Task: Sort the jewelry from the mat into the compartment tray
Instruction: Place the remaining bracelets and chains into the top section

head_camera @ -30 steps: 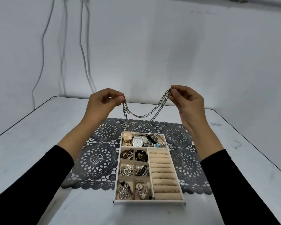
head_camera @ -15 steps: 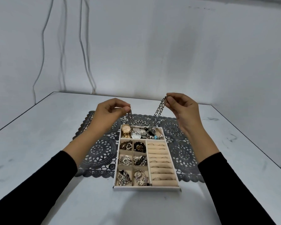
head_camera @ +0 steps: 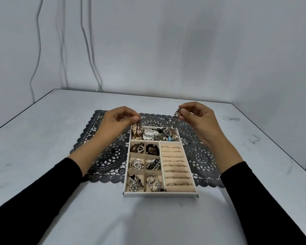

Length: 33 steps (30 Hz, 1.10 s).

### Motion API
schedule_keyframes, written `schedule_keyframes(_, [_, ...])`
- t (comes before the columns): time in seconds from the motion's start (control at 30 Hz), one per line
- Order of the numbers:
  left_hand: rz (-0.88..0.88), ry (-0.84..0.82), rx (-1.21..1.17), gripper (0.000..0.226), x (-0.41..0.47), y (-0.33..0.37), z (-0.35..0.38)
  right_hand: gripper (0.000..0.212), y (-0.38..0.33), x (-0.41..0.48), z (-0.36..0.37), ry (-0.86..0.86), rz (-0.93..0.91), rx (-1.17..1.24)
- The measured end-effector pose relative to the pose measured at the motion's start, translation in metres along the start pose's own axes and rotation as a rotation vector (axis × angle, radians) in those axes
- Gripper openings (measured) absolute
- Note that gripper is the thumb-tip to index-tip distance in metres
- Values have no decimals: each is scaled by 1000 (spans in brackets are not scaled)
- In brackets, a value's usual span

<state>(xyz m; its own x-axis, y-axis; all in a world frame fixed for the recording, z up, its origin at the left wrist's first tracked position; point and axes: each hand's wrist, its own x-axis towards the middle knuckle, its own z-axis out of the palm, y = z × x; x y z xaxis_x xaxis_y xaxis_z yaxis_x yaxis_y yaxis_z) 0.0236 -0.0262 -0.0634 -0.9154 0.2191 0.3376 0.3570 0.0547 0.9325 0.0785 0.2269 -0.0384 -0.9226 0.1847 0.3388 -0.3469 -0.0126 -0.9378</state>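
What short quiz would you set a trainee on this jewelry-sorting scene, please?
1. True or false: the left hand holds nothing.
2. Where in the tray does the middle of the chain lie? A. the far wide compartment; B. the near left square compartment; C. the long compartment on the right.
3. Fill in: the chain's other end is pinched by the ___ hand.

Key
1. False: it pinches one end of the chain.
2. A: it lies on the watches.
3. Right: the right hand pinches it above the tray's far right corner.
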Motion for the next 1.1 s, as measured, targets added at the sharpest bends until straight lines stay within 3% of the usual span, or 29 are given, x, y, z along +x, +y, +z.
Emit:
schedule_keyframes(0.33, [1, -60, 54, 10, -9, -7, 7, 15, 18, -4, 20, -21, 91, 68])
schedule_keyframes(0.77, [12, -80, 114, 16, -13, -11, -2, 17, 17, -18, 6, -133, 132, -287])
schedule_keyframes(1.1, [12, -114, 146, 15, -16, -14, 0, 13, 21, -26, 18, -159, 106, -390])
